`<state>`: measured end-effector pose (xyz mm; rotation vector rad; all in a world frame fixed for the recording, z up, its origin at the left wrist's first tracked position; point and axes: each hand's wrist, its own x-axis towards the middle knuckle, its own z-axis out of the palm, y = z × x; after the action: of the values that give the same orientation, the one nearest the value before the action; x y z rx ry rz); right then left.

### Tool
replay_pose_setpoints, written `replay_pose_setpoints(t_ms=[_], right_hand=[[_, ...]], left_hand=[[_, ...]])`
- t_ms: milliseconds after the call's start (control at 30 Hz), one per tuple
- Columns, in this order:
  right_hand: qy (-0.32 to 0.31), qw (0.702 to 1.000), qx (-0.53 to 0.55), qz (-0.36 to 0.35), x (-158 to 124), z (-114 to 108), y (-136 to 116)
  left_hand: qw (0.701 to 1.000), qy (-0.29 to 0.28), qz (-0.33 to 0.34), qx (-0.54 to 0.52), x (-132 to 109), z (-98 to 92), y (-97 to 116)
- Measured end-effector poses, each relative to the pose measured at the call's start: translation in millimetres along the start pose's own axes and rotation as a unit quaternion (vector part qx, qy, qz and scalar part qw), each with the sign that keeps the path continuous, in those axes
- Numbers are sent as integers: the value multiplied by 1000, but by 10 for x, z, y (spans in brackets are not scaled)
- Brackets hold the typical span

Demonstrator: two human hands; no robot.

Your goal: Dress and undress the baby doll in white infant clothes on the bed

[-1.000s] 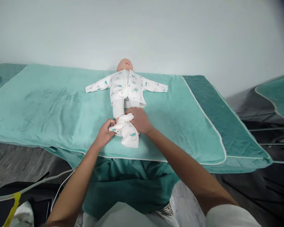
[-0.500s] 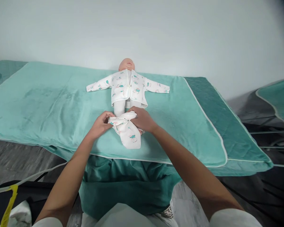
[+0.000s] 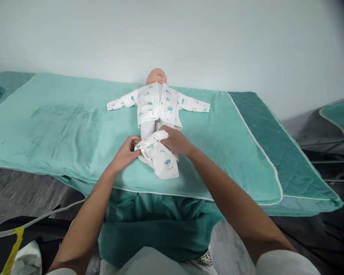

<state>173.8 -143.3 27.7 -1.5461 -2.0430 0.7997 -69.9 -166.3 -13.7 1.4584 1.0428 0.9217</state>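
A baby doll [image 3: 156, 76] lies on its back, arms spread, in a white printed jacket [image 3: 149, 107] fastened at the front. White printed baby pants [image 3: 166, 165] are bunched around its lower legs, with one pant leg hanging toward me. My left hand [image 3: 129, 152] pinches the gathered fabric at the left edge. At the right, the fingers of my right hand [image 3: 176, 141] are closed on the top edge of the pants, near the doll's other leg. The doll's feet are hidden by cloth and hands.
A green towel with white piping [image 3: 74, 114] covers the padded bed [image 3: 263, 126], which stands against a white wall. At lower left are a pale cable [image 3: 46, 214] with a yellow tag [image 3: 13, 250] and a black item. Another green-covered surface [image 3: 341, 118] is at far right.
Both hands have drawn the bunched pants slightly up the doll's legs, and the hanging pant leg has swung right. The whole view has shifted a little.
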Motion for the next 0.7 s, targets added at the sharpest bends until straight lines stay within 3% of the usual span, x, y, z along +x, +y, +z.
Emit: replay_pose_setpoints(t_ms=[133,367,533,700], right_hand=[[-10,992,124,-16,3,-33,68],[-87,984,148,-38,-22,-116,36],[-140,987,30,-69,-16,-184,-12],[-162,966,-151,-132,-11,-135,-111]], left_hand=[[995,-53,-24,-78,-21,45,21],[997,61,28,-26,144,146,-75],[993,109,40,-16,189,137,-142],[994,76,7,-75,-6,181,-119]])
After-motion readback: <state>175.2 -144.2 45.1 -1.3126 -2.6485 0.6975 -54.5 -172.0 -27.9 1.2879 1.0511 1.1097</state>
